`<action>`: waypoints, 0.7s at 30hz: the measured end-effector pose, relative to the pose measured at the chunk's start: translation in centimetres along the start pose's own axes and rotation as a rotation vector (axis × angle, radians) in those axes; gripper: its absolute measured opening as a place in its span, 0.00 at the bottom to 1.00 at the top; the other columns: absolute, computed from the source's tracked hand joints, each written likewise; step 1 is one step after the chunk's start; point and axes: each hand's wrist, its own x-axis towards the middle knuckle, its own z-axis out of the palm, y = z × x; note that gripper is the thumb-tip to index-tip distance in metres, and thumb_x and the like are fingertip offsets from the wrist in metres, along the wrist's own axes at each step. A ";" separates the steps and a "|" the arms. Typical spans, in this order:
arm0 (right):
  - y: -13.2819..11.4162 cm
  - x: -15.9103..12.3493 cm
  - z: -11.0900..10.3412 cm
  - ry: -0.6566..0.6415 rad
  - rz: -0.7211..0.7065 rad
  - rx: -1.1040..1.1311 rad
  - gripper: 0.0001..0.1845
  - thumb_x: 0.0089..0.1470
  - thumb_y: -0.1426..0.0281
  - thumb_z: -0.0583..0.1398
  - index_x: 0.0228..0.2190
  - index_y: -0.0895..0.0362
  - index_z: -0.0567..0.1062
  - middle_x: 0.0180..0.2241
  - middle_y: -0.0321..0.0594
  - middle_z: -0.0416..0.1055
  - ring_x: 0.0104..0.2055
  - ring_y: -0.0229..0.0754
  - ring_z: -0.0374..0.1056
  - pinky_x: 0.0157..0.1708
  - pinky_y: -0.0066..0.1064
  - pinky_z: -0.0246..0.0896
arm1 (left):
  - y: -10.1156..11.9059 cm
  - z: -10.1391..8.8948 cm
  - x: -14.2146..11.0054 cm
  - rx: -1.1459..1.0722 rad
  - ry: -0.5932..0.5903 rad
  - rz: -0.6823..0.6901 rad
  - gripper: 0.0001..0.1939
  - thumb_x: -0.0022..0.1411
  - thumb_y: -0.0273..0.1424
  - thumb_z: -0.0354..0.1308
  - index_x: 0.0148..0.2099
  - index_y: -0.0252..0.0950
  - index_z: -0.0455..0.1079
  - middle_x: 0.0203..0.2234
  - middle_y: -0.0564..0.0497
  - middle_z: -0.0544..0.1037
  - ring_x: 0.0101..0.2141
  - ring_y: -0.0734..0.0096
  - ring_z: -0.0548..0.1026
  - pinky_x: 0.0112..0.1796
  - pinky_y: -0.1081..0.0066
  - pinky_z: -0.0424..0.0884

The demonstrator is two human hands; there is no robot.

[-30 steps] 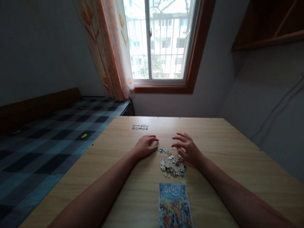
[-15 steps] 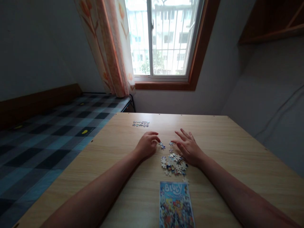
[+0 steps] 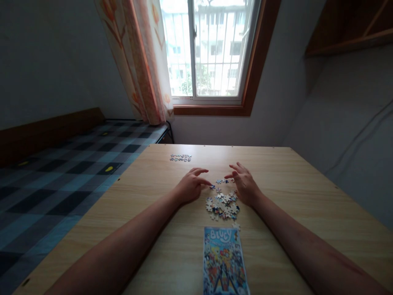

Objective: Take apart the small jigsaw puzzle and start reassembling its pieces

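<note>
Left hand (image 3: 188, 186), fingers parted, with one fingertip at a small blue-marked jigsaw piece (image 3: 212, 187); whether it touches the piece cannot be told. Right hand (image 3: 245, 186), fingers spread and no piece visibly gripped, beside a short string of loose jigsaw pieces (image 3: 218, 181). Nearer the wearer lies the main heap of jigsaw pieces (image 3: 224, 205), overlapping and mostly pale side up, around the middle of the tabletop (image 3: 276, 233). Two rows of jigsaw pieces (image 3: 180, 157) lie toward its far-left corner. The BLUEY picture card (image 3: 225, 262) lies flat on the wearer's side of the heap, lettering toward the far edge. Such thin pieces are probably best handled singly, with light fingertip pressure on the rim and the wrists kept off the heap, so that neighbours are not dragged.
</note>
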 end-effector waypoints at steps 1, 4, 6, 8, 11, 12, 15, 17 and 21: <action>-0.1 0.0 0.0 -0.004 -0.005 0.009 0.37 0.67 0.52 0.38 0.36 0.50 0.83 0.59 0.44 0.67 0.68 0.54 0.49 0.63 0.57 0.43 | -0.1 0.0 0.0 0.007 0.033 -0.022 0.16 0.57 0.20 0.57 0.38 0.45 0.81 0.52 0.50 0.74 0.53 0.62 0.69 0.55 0.53 0.68; -0.1 0.1 -0.1 -0.005 -0.021 0.042 0.38 0.68 0.53 0.38 0.30 0.51 0.83 0.56 0.45 0.70 0.66 0.54 0.52 0.63 0.56 0.46 | -0.4 0.1 0.0 0.034 0.122 -0.109 0.15 0.54 0.18 0.56 0.33 0.42 0.80 0.47 0.50 0.77 0.49 0.63 0.72 0.53 0.55 0.70; 0.0 0.1 -0.1 0.006 -0.028 0.058 0.39 0.68 0.53 0.38 0.28 0.52 0.82 0.55 0.46 0.71 0.66 0.54 0.52 0.62 0.55 0.47 | -0.5 0.0 0.0 0.037 0.142 -0.128 0.15 0.53 0.17 0.55 0.30 0.41 0.79 0.44 0.50 0.79 0.47 0.64 0.72 0.52 0.56 0.71; 0.1 0.2 -0.1 0.014 -0.032 0.071 0.38 0.68 0.53 0.38 0.27 0.52 0.82 0.54 0.46 0.72 0.66 0.53 0.53 0.62 0.55 0.47 | -0.4 -0.2 0.1 0.023 0.128 -0.096 0.15 0.53 0.18 0.56 0.29 0.41 0.79 0.43 0.50 0.79 0.46 0.64 0.73 0.51 0.56 0.71; 0.0 0.2 0.0 -0.001 -0.059 0.091 0.37 0.67 0.51 0.41 0.29 0.51 0.83 0.55 0.44 0.71 0.66 0.54 0.53 0.63 0.54 0.46 | 0.0 -0.4 0.0 0.006 0.075 -0.004 0.15 0.54 0.19 0.56 0.33 0.43 0.80 0.46 0.50 0.78 0.48 0.64 0.72 0.51 0.56 0.71; -0.1 0.1 -0.1 -0.017 -0.078 0.098 0.36 0.66 0.50 0.42 0.30 0.50 0.83 0.55 0.44 0.71 0.66 0.54 0.52 0.63 0.55 0.46 | 0.1 -0.5 0.0 0.008 0.054 0.024 0.16 0.55 0.19 0.56 0.35 0.44 0.81 0.47 0.50 0.77 0.49 0.63 0.71 0.52 0.55 0.70; -0.8 0.0 -0.5 -0.095 -0.151 0.110 0.34 0.66 0.49 0.43 0.32 0.49 0.84 0.58 0.41 0.69 0.67 0.55 0.50 0.63 0.56 0.45 | 0.5 -0.6 0.1 0.031 -0.015 0.088 0.17 0.57 0.20 0.57 0.39 0.47 0.81 0.51 0.51 0.75 0.53 0.62 0.69 0.54 0.54 0.68; -1.3 -0.1 -0.8 -0.163 -0.197 0.102 0.33 0.66 0.49 0.43 0.35 0.47 0.84 0.60 0.40 0.67 0.68 0.55 0.48 0.63 0.58 0.42 | 0.6 -0.7 0.1 0.059 -0.045 0.103 0.17 0.58 0.21 0.57 0.41 0.48 0.81 0.53 0.51 0.74 0.54 0.61 0.68 0.55 0.53 0.67; -1.9 -0.1 -1.2 -0.242 -0.214 0.074 0.34 0.66 0.49 0.41 0.37 0.45 0.84 0.62 0.38 0.64 0.70 0.56 0.44 0.63 0.62 0.38 | 0.4 -0.8 0.1 0.104 -0.048 0.089 0.17 0.61 0.22 0.55 0.42 0.47 0.80 0.53 0.49 0.74 0.55 0.60 0.68 0.55 0.52 0.68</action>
